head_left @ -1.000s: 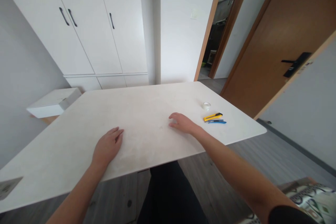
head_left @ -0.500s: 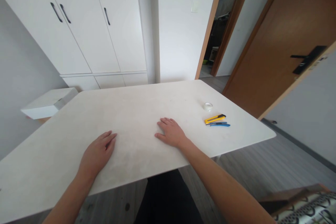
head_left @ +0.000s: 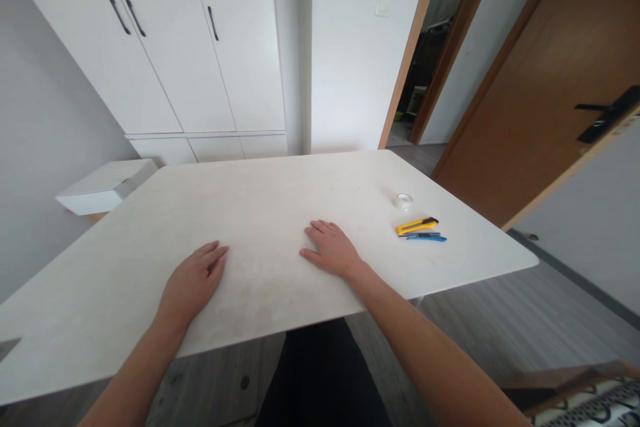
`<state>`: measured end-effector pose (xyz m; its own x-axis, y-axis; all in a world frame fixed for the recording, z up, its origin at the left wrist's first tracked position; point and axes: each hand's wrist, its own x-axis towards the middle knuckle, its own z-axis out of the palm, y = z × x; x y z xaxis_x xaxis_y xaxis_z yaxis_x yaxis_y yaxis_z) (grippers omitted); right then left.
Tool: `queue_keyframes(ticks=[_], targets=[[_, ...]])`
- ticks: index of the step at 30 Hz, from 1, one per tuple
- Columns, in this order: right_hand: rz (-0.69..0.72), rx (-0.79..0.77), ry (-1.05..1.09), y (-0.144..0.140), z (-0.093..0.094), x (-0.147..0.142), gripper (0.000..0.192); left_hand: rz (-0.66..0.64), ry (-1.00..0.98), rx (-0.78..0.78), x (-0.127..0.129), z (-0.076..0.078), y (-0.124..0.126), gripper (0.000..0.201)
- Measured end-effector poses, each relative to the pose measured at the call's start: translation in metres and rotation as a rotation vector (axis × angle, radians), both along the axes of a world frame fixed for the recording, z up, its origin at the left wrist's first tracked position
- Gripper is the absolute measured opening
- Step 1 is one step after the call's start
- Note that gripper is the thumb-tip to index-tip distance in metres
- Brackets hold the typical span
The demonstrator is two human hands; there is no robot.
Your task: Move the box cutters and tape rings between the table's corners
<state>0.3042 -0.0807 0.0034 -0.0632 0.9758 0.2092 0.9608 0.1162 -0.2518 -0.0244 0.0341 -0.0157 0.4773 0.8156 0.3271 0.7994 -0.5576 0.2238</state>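
Both of my hands rest on a white table (head_left: 265, 193) and hold nothing. My left hand (head_left: 193, 283) lies near the front edge at left, its fingers stretched forward and thumb close to them. My right hand (head_left: 333, 250) is flat on the tabletop with the fingers slightly spread. To its right, apart from it, lie a yellow utility knife (head_left: 417, 225) and a blue utility knife (head_left: 424, 237), side by side. Behind the knives sits a clear roll of tape (head_left: 403, 201).
A white box (head_left: 107, 187) stands beyond the table's left edge. White cabinets (head_left: 165, 67) line the back wall. A brown door (head_left: 540, 73) with a black handle is at right. Something grey (head_left: 7, 349) shows at the far left edge of the table.
The view has shifted slightly, so the table and its items sit further right in the picture. Both hands stay in place on the tabletop; the knives and tape have not moved.
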Motion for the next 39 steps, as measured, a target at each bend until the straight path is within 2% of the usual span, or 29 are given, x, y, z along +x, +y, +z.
queue_keyframes(ticks=[39], targets=[[-0.002, 0.017, -0.023, 0.0010, -0.0028, 0.0010, 0.060, -0.011, -0.010, 0.011, 0.0000, -0.0007, 0.0015, 0.054]])
